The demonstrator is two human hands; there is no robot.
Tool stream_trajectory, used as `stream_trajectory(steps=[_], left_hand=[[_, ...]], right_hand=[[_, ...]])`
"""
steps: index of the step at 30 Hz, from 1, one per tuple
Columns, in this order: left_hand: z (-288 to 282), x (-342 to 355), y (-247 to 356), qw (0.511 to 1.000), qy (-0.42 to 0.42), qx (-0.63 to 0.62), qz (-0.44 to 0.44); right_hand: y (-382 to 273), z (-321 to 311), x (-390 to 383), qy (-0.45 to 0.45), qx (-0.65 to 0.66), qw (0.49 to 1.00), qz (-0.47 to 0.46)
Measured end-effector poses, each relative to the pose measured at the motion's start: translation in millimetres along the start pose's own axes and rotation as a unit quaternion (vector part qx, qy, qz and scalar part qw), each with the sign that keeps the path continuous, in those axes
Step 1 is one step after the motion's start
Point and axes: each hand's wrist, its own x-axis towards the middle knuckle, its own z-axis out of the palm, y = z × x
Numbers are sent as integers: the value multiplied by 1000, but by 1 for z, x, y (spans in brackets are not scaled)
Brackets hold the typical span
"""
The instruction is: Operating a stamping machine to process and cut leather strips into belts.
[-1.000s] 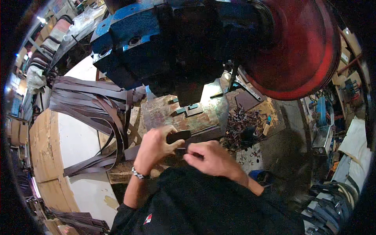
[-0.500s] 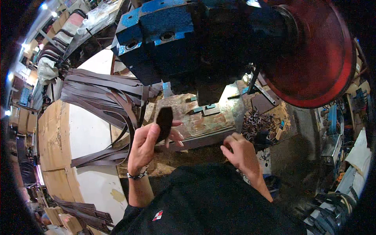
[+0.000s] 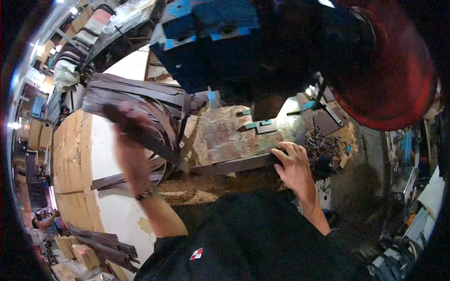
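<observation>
At the left, my left hand (image 3: 131,140) is smeared by motion. It grips a long dark brown leather-like strap (image 3: 161,149) that slants down to the right, toward the worktable's front edge. Along that edge lies a dark strip (image 3: 229,166); whether it is one piece with the strap I cannot tell. My right hand (image 3: 294,161) has its thumb and fingers at the strip's right end, closed on it. Behind is the worn metal plate (image 3: 225,136) of a blue press (image 3: 215,28), with small blue and metal blocks (image 3: 265,126) under its head.
A large red wheel (image 3: 393,75) stands at the upper right. Many brown straps (image 3: 136,91) hang over the left side, above cardboard (image 3: 72,154) and a white board (image 3: 105,150). Dark offcuts (image 3: 323,145) and a wrench (image 3: 333,114) lie right of the plate.
My left hand has swung left and up with the strap, now stretched out. My right hand has moved forward to the end of the strip. The view has shifted slightly.
</observation>
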Motion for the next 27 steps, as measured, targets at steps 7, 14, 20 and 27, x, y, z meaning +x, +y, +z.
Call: stream_trajectory(steps=[7,14,20,27], left_hand=[[-3,5,-1,783,9,607,135],[89,-55,-112,803,-347,477,-86],[98,-38,-97,815,-303,486,-94],[72,-8,-139,820,-252,514,-33]], right_hand=[[-9,-24,19,-20,40,999,-15],[-21,-42,40,50,46,997,-45],[-15,-22,39,80,191,978,-36],[29,16,42,58,50,993,95]])
